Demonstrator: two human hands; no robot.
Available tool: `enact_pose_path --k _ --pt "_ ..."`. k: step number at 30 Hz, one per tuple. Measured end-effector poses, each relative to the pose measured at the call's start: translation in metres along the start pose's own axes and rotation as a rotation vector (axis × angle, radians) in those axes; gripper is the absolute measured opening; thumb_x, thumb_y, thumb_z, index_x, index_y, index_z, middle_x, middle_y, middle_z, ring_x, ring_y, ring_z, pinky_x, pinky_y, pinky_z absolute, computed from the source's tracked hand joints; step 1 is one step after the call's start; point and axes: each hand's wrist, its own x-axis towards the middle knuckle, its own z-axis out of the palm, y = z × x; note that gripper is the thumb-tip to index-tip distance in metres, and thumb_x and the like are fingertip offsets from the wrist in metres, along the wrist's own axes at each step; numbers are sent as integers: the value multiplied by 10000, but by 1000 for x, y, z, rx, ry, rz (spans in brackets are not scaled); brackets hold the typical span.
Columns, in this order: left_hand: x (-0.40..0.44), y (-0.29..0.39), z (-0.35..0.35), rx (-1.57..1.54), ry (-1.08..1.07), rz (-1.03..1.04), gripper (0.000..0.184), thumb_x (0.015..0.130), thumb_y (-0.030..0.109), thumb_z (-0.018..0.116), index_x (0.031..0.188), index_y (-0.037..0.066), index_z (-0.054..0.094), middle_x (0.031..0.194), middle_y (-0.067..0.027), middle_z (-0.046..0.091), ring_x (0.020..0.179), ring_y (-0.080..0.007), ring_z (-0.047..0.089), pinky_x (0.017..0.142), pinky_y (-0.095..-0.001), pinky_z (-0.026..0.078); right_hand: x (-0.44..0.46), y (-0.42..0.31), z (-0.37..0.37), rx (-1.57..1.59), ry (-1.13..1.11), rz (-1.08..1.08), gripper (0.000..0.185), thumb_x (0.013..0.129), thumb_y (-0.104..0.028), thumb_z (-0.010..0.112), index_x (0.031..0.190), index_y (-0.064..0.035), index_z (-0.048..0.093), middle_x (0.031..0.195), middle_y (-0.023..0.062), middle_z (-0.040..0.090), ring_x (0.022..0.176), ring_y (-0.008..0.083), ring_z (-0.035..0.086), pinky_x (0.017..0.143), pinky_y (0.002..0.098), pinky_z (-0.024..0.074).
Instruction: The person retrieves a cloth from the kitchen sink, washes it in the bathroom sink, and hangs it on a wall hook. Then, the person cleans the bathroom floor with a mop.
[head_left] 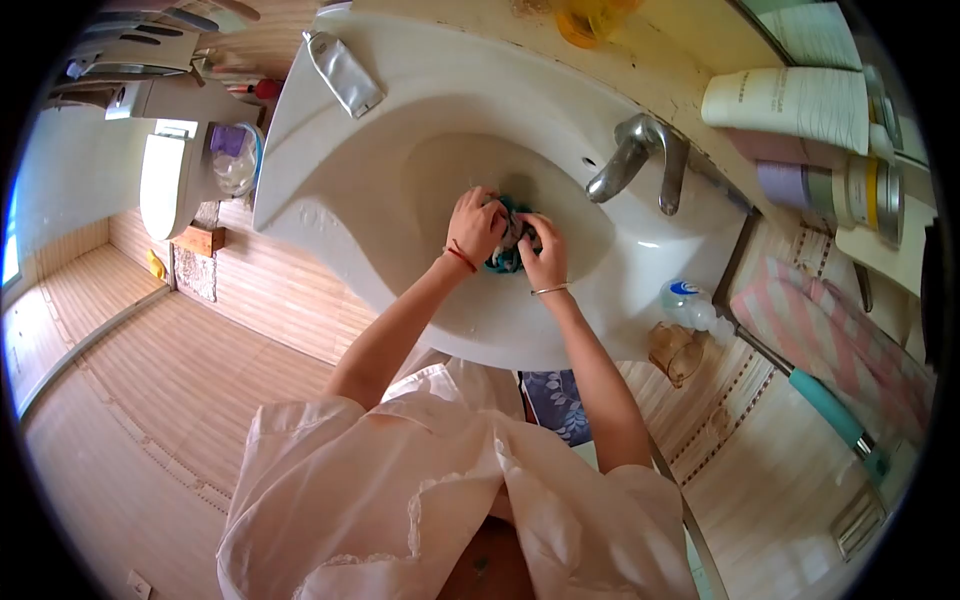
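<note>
Pale, wood-striped tiles (235,335) run along the floor beside a white washbasin (335,175), and from where I stand the person is bent right over its bowl. Down in the bowl, short of the metal tap (640,160), lies a small bunched cloth (507,262), teal with lighter patches, with both hands on it. The left hand (476,228) is curled mostly closed over one side; the right hand (544,252) is half open, thumb and fingers bent around the other. How firmly either one grips, I can't tell. To work a bundle like that well, I'd say, pinch a fold in each hand, rub fold against fold, and turn it often so the hidden layers get their share, low in the bowl to limit splashing. A silvery tube (343,75) rests up on the rim, well apart.
</note>
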Motion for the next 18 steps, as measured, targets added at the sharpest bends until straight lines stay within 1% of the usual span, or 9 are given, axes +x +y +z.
enact_pose_path --k 1,2,3,4,7,9,11,12,18 --pt "4 3 2 -31 49 14 236 726 98 511 953 49 555 1027 -109 512 955 -293 479 839 -375 381 5 -3 2 -19 52 30 305 687 -125 537 982 -57 577 1091 126 521 970 292 490 825 375 399" --pt "8 9 7 -61 96 28 289 723 105 508 1004 40 533 1061 -124 496 995 -302 462 866 -374 366 10 -11 0 -199 51 4 381 713 -159 505 1086 -79 524 1191 138 442 1037 313 442 864 401 365" --pt "11 11 10 -91 144 46 344 721 112 504 1055 32 511 1095 -139 481 1036 -311 446 892 -373 352 12 -9 7 -223 62 -14 396 727 -176 483 1110 -77 505 1199 142 434 1054 318 428 876 411 350" --pt "10 4 19 -40 57 44 428 753 147 462 1161 24 426 1186 -145 434 1111 -301 399 927 -384 324 12 -3 17 -251 73 -29 412 741 -194 461 1135 -75 485 1207 145 426 1071 323 415 888 421 334" --pt "4 -8 33 146 17 33 433 806 194 370 1220 71 393 1214 -125 427 1119 -308 393 935 -420 308 7 13 34 -462 40 -69 487 775 -232 382 1225 -47 400 1261 170 376 1158 344 345 940 445 274" --pt "10 -12 38 145 49 41 374 795 163 412 1154 63 446 1139 -125 484 1070 -298 434 906 -405 336 12 22 43 -412 89 -56 493 774 -213 390 1241 -54 387 1273 154 371 1168 344 336 950 457 261" --pt "13 -16 44 85 58 62 332 788 149 437 1104 58 477 1073 -121 524 1022 -294 468 881 -396 358 13 29 47 -452 39 -27 482 774 -202 396 1232 -51 393 1263 140 387 1163 336 346 952 468 256" --pt "13 -16 49 98 111 69 269 767 130 471 1023 56 507 932 -98 560 897 -283 511 802 -385 395 14 31 47 -477 21 -14 477 774 -196 399 1228 -49 396 1258 133 395 1160 332 351 953 473 254" --pt "9 -18 51 116 30 -6 157 755 172 484 859 56 500 815 -105 552 772 -287 514 695 -389 403 11 33 45 -470 70 -103 401 771 -184 421 1149 -56 461 1135 128 487 1116 307 402 915 471 296"
